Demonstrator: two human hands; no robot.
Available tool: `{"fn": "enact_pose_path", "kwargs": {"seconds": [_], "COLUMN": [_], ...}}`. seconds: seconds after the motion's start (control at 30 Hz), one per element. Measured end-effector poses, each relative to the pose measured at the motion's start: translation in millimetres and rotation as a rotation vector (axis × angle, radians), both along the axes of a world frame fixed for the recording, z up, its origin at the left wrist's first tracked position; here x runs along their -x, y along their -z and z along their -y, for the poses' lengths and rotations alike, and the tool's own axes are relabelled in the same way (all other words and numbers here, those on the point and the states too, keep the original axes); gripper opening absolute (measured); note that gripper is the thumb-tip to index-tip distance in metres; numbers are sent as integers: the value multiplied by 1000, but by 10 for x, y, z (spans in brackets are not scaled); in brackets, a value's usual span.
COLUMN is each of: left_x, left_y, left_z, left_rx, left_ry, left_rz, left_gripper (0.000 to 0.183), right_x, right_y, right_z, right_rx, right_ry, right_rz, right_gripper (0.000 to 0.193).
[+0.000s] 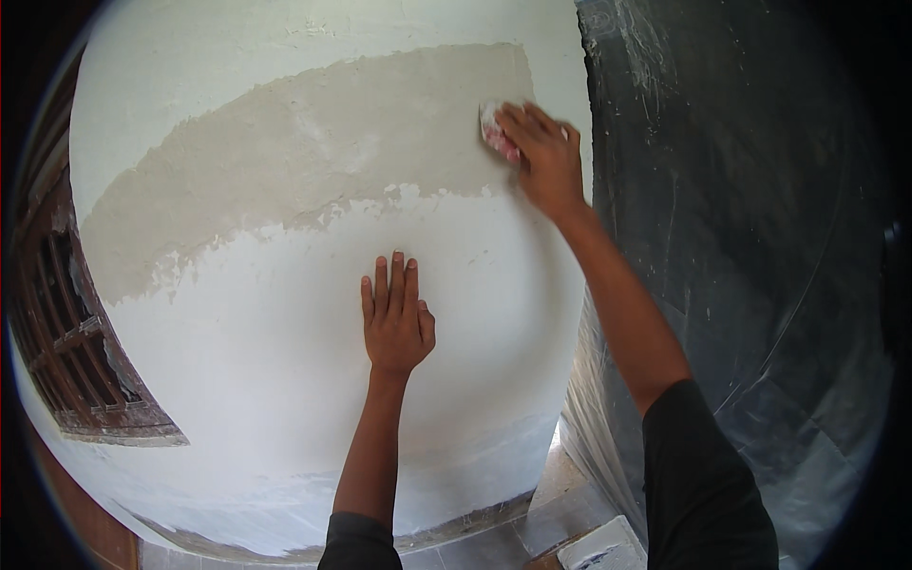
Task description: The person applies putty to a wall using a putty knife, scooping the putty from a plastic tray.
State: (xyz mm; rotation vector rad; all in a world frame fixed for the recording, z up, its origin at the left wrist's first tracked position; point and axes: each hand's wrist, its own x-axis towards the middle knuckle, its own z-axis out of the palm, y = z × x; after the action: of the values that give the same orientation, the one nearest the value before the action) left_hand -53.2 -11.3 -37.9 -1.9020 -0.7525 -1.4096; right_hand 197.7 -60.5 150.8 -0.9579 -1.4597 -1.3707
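In front of me is a white wall (285, 370) with a broad greyish-beige patch (275, 142) across its upper part, ragged along the lower border. My left hand (392, 318) lies flat against the white area below the patch, fingers stretched upward and nothing in it. Higher up on the right, my right hand (546, 157) is closed around a small red-and-white hand pad (496, 131), pressed to the patch near its right end. The pad has a thin dark edge on its left; its exact kind cannot be made out, as my fingers cover part of it.
A brown wooden window grille (76, 332) is set at the left. Dark plastic sheeting (741, 237) hangs along the right, beside clear crumpled film (594, 418). Below lie floor tiles (475, 546) and a whitish block-like object (603, 549) near my right sleeve.
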Motion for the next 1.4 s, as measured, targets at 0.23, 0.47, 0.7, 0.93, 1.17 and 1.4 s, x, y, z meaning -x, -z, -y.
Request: {"fn": "enact_pose_path", "kwargs": {"seconds": [0.23, 0.47, 0.7, 0.93, 1.17, 1.4], "left_x": [24, -49, 3, -22, 6, 15], "left_y": [6, -10, 5, 11, -2, 41], "left_z": [-33, 19, -4, -3, 9, -10], "left_rx": [-16, -17, -25, -31, -32, -56], "left_ry": [-29, -30, -54, -56, -70, -84], "left_rz": [8, -1, 2, 9, 33, 45], "left_gripper": [57, 58, 58, 58, 54, 55], "right_x": [-27, -129, -33, 121, 101, 114], "right_y": [482, -784, 1037, 11, 861, 576], "right_z": [108, -41, -34, 138, -146, 178], "right_rx": [-24, 40, 99, -157, 74, -50], "right_ry": [-19, -72, 41, -91, 15, -82], "right_rz": [52, -49, -26, 17, -20, -25], "right_gripper": [62, 63, 71, 61, 68, 66]}}
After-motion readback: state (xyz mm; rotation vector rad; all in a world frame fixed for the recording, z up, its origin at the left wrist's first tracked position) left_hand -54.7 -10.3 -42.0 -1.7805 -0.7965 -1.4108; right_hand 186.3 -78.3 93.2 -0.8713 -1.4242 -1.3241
